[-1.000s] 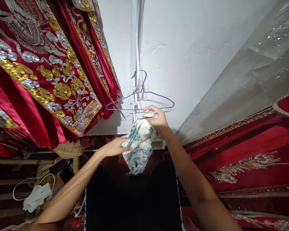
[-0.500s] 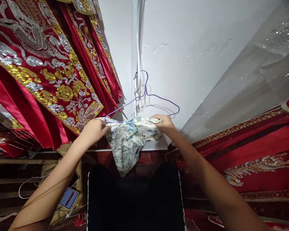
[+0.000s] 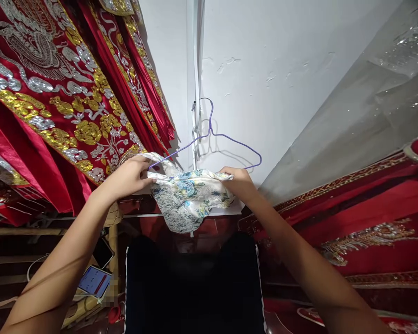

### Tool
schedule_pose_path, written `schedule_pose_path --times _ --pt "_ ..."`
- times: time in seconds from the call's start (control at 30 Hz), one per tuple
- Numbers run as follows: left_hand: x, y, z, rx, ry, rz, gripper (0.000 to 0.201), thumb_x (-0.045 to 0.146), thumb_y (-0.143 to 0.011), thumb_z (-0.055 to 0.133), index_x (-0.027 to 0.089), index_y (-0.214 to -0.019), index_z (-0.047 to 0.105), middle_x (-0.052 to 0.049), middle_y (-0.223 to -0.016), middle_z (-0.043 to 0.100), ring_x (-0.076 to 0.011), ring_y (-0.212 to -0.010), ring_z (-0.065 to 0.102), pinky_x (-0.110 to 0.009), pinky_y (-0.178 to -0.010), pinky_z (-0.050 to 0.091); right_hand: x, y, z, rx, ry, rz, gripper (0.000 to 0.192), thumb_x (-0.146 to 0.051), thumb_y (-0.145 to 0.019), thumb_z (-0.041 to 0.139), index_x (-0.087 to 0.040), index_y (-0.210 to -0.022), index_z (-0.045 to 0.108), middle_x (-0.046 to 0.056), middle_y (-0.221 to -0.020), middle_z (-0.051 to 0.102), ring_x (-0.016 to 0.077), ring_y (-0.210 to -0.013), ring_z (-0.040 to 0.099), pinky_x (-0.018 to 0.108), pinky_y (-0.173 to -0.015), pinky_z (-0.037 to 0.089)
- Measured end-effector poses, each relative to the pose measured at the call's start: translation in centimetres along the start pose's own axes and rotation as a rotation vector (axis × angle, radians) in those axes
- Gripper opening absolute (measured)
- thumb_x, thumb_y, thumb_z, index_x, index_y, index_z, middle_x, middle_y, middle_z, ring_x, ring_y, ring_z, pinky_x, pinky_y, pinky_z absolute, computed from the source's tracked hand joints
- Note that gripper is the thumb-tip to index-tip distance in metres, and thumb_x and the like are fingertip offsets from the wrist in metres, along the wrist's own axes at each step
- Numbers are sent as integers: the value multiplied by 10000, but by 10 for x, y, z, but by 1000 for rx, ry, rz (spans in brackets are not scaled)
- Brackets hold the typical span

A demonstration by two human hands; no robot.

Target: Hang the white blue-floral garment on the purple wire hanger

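A floral cloth garment, white with blue and yellow print, hangs bunched between my hands; its exact kind I cannot make out. At its left end my left hand pinches the cloth, close to the left corner of a purple wire hanger. My right hand is closed on the garment's right end, just below the hanger's right corner. The hanger stands hook up against the white wall, its lower bar mostly hidden behind the cloth.
Red embroidered garments with gold and silver sequins hang on the left. More red beaded cloth and a sheer glittery fabric are on the right. A lit phone lies at lower left near bamboo poles. A white cable runs down the wall.
My left hand has shifted slightly left, and a fold of cloth now rises behind the hanger's left corner. The garment's hanging lower part has drawn up. My right hand stays nearly in place.
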State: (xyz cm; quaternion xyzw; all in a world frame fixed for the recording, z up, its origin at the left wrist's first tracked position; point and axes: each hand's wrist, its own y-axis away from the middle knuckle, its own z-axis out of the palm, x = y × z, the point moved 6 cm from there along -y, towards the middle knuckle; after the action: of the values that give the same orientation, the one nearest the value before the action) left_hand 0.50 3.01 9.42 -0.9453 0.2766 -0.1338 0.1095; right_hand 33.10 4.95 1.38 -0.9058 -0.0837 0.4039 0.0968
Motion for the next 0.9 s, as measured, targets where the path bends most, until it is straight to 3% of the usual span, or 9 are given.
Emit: schedule_pose_path --times 0.07,0.23,0.33,0.47,0.6,0.7,0.77,0.83,0.9 --pt "5 6 -9 11 17 32 287 448 -810 659 214 -960 728 -107 -1075 677 -306 -1027 620 -412 -938 485 -2 -1 1 1 9 -16 176 -325 -794 605 -218 -762 741 16 -721 715 183 -708 608 252 -605 407" --pt "-2 20 -18 -24 -7 9 263 486 -826 630 235 -775 686 -101 -927 683 -311 -956 636 -454 -932 511 -2 -6 0 6 38 21 194 -399 -752 679 -213 -698 696 6 -643 664 177 -646 568 262 -571 372" --pt "7 22 -24 28 51 80 212 442 -834 627 244 -782 684 -111 -1129 685 -347 -1166 595 -507 -1072 447 -8 -2 1 11 109 13 224 -386 -787 643 -216 -643 657 8 -590 626 172 -613 542 266 -553 347" --pt "26 6 -37 213 175 87 256 416 -862 604 205 -717 601 -116 -1339 613 -380 -1365 454 -564 -1120 375 -31 12 12 1 118 -104 146 -294 -794 632 -226 -677 684 29 -646 676 190 -647 582 280 -595 382" --pt "34 -23 -24 255 253 77 224 362 -940 482 186 -839 575 -144 -1379 577 -342 -1387 432 -487 -1073 416 -46 24 23 -75 -28 -207 88 -249 -761 678 -236 -813 747 42 -829 759 235 -797 676 306 -723 471" --pt "22 -40 -4 282 280 28 221 292 -948 463 185 -1114 563 -118 -1202 660 -270 -1161 605 -402 -979 472 -47 33 18 -130 -119 -259 235 -303 -766 712 -240 -985 771 54 -1034 763 275 -969 687 343 -852 503" --pt "13 -46 10 265 266 15 291 267 -954 439 187 -1209 552 -99 -1120 687 -242 -1027 645 -370 -927 483 -41 39 5 -113 -127 -236 455 -343 -782 712 -240 -1225 709 58 -1063 749 279 -983 679 359 -870 513" --pt "6 -47 19 240 238 18 301 260 -957 419 179 -1183 599 -105 -1109 697 -245 -1003 646 -363 -926 475 -30 44 -15 -33 -111 -155 742 -364 -789 710 -243 -1486 486 40 -948 738 244 -835 680 349 -768 534" --pt "3 -47 22 226 231 14 299 267 -953 421 170 -1133 638 -114 -1116 699 -254 -1017 639 -362 -943 466 -17 47 -39 84 -109 -77 960 -370 -771 732 -220 -1594 261 27 -857 712 203 -675 642 317 -630 520"
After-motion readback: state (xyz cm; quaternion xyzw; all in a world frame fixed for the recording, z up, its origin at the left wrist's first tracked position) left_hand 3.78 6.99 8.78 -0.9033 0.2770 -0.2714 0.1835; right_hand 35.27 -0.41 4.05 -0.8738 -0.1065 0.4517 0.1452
